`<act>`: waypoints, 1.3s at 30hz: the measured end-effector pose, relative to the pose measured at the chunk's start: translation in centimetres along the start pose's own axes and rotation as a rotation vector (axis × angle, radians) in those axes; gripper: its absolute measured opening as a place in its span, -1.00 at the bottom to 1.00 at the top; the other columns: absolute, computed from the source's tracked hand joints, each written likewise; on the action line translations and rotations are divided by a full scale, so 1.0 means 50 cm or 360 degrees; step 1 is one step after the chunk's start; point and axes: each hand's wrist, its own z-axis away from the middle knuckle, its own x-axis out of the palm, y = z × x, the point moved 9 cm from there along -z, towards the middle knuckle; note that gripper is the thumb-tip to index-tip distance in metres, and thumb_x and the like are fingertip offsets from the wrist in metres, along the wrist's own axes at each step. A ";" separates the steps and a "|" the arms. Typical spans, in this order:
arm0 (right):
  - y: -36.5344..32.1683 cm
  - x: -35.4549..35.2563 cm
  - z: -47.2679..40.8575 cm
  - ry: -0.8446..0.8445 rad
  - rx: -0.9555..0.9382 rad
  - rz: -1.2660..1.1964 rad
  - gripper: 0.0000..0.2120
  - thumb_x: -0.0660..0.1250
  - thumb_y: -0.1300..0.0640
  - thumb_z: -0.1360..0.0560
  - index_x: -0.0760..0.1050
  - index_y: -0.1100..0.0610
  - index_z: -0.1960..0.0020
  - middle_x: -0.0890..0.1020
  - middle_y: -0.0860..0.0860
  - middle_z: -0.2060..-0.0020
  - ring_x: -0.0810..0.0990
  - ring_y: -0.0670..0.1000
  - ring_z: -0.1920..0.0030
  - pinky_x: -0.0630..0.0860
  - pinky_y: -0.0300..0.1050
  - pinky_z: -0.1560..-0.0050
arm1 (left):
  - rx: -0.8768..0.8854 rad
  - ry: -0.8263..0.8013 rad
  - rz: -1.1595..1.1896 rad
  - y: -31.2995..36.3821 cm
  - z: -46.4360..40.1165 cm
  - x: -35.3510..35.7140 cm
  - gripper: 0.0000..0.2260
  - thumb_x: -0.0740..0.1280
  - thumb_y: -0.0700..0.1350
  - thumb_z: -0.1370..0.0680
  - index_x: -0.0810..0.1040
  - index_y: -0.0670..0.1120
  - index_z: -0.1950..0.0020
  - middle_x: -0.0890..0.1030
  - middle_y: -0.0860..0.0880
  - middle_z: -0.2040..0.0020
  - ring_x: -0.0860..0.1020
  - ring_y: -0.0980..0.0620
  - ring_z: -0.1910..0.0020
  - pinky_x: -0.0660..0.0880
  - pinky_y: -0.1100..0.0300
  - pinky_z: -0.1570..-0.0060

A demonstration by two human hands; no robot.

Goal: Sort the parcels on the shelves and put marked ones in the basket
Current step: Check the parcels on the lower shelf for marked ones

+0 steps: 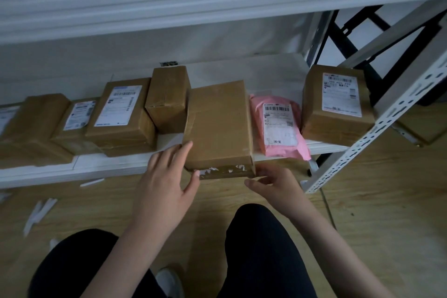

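At the front edge of the low white shelf [116, 167], a plain brown parcel [219, 126] overhangs slightly, the person's left hand [167, 176] spread open against its near left corner, the right hand [275, 184] loosely curled, fingertips at its lower right corner, beside a pink mailer [280, 126].

The white label [280, 123] on the pink mailer bag [278, 126] is showing "淘宝" under a barcode; other labels are staying unreadable.
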 end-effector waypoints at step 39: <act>-0.039 0.026 -0.031 0.0029 -0.0055 0.0018 -0.78 0.55 0.13 -0.38 0.63 0.08 -0.01 0.71 0.00 0.16 0.69 0.02 0.15 0.61 0.15 -0.02 | -0.0060 0.0083 0.0428 -0.014 -0.021 -0.064 -0.47 0.41 0.09 -0.53 0.38 0.09 -0.47 0.36 0.25 -0.24 0.41 0.05 -0.34 0.42 0.07 -0.28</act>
